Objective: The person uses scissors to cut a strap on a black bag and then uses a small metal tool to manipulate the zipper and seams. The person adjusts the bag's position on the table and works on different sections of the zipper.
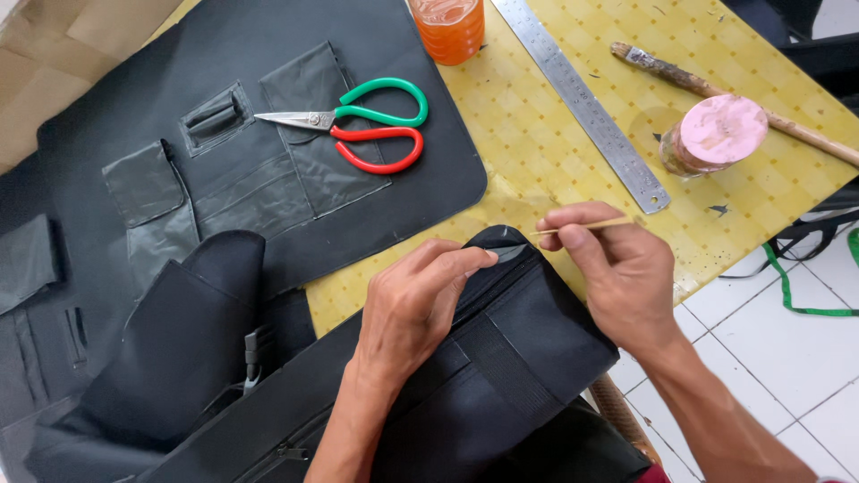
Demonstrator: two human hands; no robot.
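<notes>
While the left hand (420, 300) presses the black fabric bag's curved edge (501, 246), the right hand (617, 268) just right of it pinches a thin pale wooden stick (577, 227), pointing left at the edge.

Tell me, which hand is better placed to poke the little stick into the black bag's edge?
Probably the right hand: it already pinches the thin stick, whose tip sits at the black bag edge. The left hand presses that edge down, keeping it steady.
</notes>
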